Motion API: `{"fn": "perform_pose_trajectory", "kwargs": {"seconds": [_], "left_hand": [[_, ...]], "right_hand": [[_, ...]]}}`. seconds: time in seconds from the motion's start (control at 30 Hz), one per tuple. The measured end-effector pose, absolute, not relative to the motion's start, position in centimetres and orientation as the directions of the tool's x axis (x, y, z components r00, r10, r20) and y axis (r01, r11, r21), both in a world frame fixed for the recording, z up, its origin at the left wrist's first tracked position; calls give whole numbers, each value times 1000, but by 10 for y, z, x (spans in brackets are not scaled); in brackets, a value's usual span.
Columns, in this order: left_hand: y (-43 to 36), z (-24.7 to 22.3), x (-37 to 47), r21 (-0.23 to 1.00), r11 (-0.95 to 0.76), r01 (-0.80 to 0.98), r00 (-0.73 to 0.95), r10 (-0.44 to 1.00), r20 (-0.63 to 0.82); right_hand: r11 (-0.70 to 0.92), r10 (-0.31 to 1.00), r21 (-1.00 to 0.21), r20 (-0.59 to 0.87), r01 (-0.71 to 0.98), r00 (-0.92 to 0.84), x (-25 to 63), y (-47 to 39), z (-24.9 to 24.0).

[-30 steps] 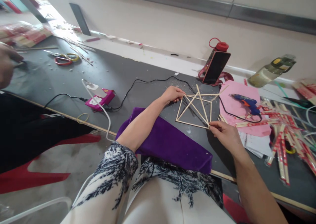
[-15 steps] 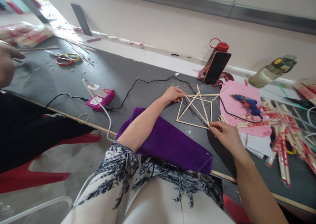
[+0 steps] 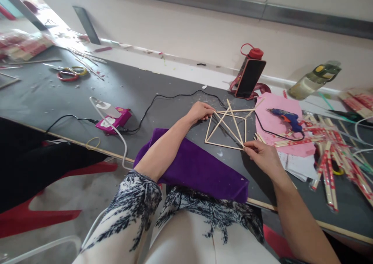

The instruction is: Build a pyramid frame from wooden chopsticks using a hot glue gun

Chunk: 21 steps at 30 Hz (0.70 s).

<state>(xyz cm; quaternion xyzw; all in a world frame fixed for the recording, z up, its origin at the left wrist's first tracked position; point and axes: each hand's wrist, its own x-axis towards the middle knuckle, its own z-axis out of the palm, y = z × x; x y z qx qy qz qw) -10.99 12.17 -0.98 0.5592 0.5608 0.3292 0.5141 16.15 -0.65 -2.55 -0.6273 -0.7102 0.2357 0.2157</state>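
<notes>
A frame of thin wooden chopsticks (image 3: pixel 224 145) rests on the dark grey table, with sticks crossing over its middle. My left hand (image 3: pixel 201 112) pinches the frame's far left corner between thumb and fingers. At the near right corner, my right hand (image 3: pixel 260 154) grips the ends of the sticks where they meet. Right of the frame, a blue glue gun (image 3: pixel 287 118) lies on pink paper (image 3: pixel 274 101). A purple cloth (image 3: pixel 198 167) is spread beneath my left forearm along the table's near edge.
Packaged chopsticks (image 3: pixel 329 171) lie heaped at the right. A phone (image 3: pixel 251 77) leans on a red-capped bottle (image 3: pixel 255 53); a green-lidded bottle (image 3: pixel 314 79) lies tilted by the wall. A magenta power strip (image 3: pixel 113 121) with cables and scissors (image 3: pixel 68 73) are at the left.
The view has shifted slightly, so most things appear a little further left. The co-worker's hand at the far left has left the view. Both my hands keep their hold on the frame.
</notes>
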Motion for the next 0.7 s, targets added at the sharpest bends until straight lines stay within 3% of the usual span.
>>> {"fn": "perform_pose_trajectory", "kwargs": {"seconds": [0.7], "left_hand": [[120,-11,-109,936,143,321,121,974,-190]], "right_hand": [[120,991,-613,23,781,-134,163,-5,-29]]}}
